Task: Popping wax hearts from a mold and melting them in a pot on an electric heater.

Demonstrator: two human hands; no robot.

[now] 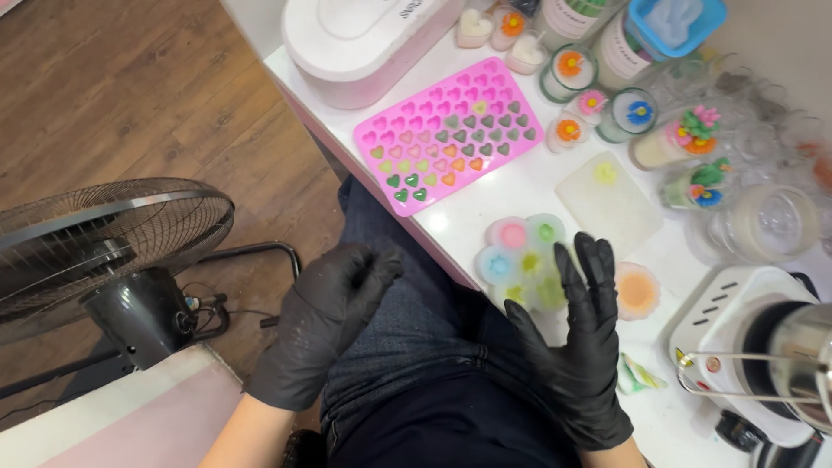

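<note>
Both my hands wear black gloves and hold nothing. My left hand point(325, 316) hovers over my lap in jeans, fingers loosely curled and apart. My right hand point(579, 334) is raised with fingers spread, its fingertips over the near edge of a translucent flower-shaped mould point(520, 251) with coloured wax in its petals. A pink heart-cavity mould point(451, 130) lies farther back on the white table point(529, 186), many cavities filled with green, orange and pink wax.
A small orange flower mould point(639, 292) and a white slab point(611, 204) lie right of my hand. Several jar candles with flower tops point(685, 139) crowd the back right. A white hot plate with a metal pot point(763, 347) stands at right. A white oval appliance point(364, 39) sits at the back. A floor fan point(95, 243) stands at left.
</note>
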